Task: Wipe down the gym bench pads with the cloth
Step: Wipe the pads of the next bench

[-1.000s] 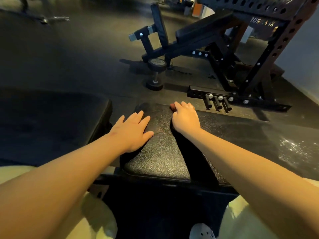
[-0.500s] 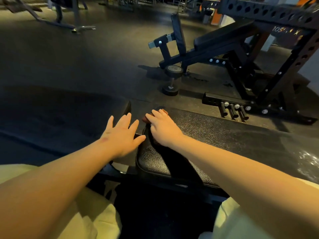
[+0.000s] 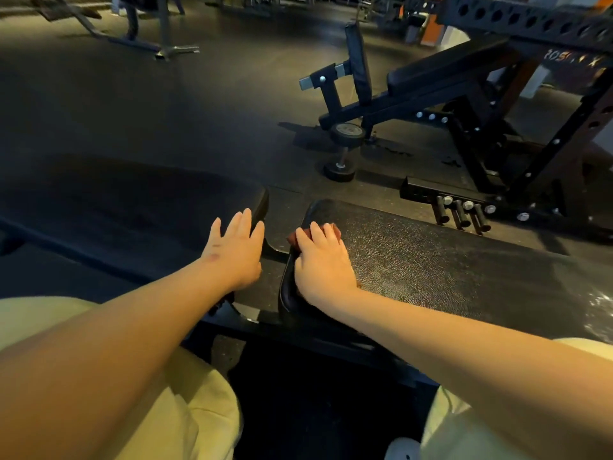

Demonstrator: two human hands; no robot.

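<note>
Two black bench pads lie side by side with a gap between them. The right pad (image 3: 447, 260) has a grainy, wet-looking surface. My right hand (image 3: 323, 260) presses a small reddish-brown cloth (image 3: 334, 231) flat against that pad's left end; only the cloth's edges show past my fingers. My left hand (image 3: 235, 249) lies with straight, spread fingers on the right end of the left pad (image 3: 132, 207), holding nothing.
A dumbbell (image 3: 343, 147) stands on the rubber floor beyond the pads. An adjustable bench (image 3: 414, 84) and a black rack (image 3: 537, 104) with pegs fill the right. More frames stand at the far left. My light trousers (image 3: 149, 410) show below.
My right hand slid the cloth leftward along the right pad to its left end. My left hand moved off the right pad, across the gap, onto the left pad.
</note>
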